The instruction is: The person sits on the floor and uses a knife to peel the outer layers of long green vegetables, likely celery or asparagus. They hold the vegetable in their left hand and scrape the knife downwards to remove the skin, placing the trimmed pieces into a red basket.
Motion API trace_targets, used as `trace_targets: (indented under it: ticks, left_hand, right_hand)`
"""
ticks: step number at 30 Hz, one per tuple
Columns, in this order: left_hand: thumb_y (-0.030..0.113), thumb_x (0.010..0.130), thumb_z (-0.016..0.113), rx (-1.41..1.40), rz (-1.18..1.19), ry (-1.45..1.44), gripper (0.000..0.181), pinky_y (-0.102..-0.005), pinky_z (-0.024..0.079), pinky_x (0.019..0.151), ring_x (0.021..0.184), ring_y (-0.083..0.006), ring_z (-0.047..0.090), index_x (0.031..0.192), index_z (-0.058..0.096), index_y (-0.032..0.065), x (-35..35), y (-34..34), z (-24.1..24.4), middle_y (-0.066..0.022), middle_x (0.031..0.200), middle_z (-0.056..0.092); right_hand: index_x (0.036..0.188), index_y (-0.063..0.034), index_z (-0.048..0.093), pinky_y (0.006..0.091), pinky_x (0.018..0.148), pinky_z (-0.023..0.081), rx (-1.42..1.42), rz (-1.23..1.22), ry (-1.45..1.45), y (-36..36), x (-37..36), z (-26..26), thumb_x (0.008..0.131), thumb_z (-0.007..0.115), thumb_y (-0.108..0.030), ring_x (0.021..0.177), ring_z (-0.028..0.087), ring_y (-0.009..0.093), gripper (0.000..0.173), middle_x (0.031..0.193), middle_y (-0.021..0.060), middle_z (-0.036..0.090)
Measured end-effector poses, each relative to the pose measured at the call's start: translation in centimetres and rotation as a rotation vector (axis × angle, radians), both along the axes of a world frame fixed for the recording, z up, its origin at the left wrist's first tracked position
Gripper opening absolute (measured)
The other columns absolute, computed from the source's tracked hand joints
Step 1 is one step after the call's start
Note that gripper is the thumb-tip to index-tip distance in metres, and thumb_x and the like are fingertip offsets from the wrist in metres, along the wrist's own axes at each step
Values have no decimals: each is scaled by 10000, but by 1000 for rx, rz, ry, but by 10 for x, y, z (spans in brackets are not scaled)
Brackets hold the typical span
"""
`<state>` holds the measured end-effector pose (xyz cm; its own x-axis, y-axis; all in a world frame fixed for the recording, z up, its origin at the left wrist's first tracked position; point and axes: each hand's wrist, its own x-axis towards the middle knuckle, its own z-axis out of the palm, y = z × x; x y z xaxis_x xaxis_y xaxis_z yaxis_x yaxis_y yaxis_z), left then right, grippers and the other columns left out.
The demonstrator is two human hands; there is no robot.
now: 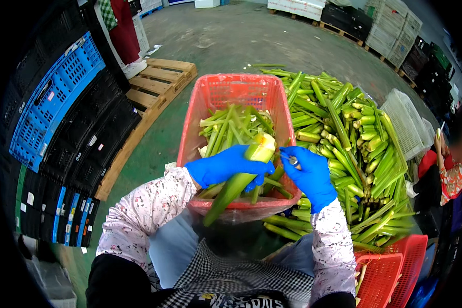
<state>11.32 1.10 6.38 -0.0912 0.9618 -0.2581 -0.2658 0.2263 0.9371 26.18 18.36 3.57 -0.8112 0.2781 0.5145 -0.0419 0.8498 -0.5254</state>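
My left hand (227, 165), in a blue glove, grips a thick green plant stalk (231, 194) over the near part of a red plastic crate (184, 134). The stalk's pale cut end (265, 143) points up and away from me. Close to the right of that end, my right hand (312, 177), also blue-gloved, is closed around a small tool (294, 161) with a metal collar; its blade is blurred. Green peelings and strips (231, 127) lie inside the crate, which is lined with clear plastic.
A big heap of green stalks (342, 142) lies right of the crate. Red baskets (381, 273) stand at lower right, a white basket (404, 123) behind the heap. At left are a wooden pallet (158, 81) and stacked black and blue crates (61, 96). Another person (452, 173) sits at far right.
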Motion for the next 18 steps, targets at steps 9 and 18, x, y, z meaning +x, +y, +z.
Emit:
trace_targets:
  ticks: [9, 18]
  left_hand:
    - [258, 875, 628, 57, -68, -38, 295, -275, 478, 552, 580, -143, 568, 1026, 590, 8, 21, 3, 6, -73, 715, 593]
    - [278, 889, 599, 42, -13, 28, 311, -276, 451, 507, 537, -147, 545, 987, 583, -17, 28, -4, 5, -76, 651, 567]
  right_hand:
    - [990, -161, 597, 390, 586, 475, 264, -84, -39, -10, 14, 8, 721, 682, -185, 703, 605, 277, 283, 805, 68, 597]
    - [945, -137, 588, 402, 586, 475, 94, -94, 19, 3, 10, -34, 720, 690, -171, 704, 608, 310, 250, 803, 95, 610]
